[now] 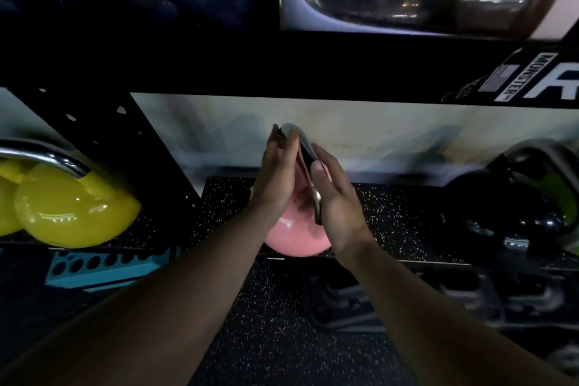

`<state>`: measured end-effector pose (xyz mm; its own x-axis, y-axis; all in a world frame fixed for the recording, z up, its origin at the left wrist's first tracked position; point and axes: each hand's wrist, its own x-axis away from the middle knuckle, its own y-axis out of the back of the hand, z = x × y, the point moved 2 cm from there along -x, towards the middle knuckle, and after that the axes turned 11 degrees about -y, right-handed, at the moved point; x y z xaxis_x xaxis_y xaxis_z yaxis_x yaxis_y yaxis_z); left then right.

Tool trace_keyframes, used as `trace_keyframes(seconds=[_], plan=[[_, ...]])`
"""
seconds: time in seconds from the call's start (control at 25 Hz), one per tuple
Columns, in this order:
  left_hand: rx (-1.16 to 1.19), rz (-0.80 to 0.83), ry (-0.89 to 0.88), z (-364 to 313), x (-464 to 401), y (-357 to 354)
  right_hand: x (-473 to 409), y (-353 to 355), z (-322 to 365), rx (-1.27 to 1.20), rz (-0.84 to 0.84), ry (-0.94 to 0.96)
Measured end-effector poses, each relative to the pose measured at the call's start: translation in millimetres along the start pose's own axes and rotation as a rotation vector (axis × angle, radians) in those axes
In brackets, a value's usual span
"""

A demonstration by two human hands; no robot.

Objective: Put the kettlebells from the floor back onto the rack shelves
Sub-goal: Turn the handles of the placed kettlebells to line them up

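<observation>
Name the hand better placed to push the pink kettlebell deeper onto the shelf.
Right, probably: the right hand has its thumb across the steel handle of the pink kettlebell; the left hand only lies flat against the handle's left side.

Left of your left hand (279, 178) the speckled shelf mat (225, 197) lies bare up to the black perforated upright (125, 141), and the yellow kettlebell (72, 207) sits beyond that. Right of your right hand (336, 200) the mat runs open as far as the black-and-green kettlebell (517, 197). Above the chrome handle (291, 131) you have a gap, then the black beam (250, 63). The wall (376, 122) closes off the back.
</observation>
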<state>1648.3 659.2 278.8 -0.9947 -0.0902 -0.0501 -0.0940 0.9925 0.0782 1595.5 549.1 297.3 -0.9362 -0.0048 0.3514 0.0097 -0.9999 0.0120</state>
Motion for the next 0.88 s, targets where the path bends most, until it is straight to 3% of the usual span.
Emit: trace_keyframes(seconds=[0.24, 0.52, 0.88], plan=[[0.034, 0.179, 0.068, 4.2, -29.1, 17.8, -2.3, -40.3, -2.3, -0.092, -0.011, -0.005], [0.009, 0.134, 0.035, 12.6, -33.2, 20.2, -5.0, -53.1, -6.1, -0.198, -0.072, -0.01], [0.059, 0.146, 0.011, 13.5, -33.8, 20.2, -1.7, -55.8, -5.4, -0.152, -0.097, 0.0]])
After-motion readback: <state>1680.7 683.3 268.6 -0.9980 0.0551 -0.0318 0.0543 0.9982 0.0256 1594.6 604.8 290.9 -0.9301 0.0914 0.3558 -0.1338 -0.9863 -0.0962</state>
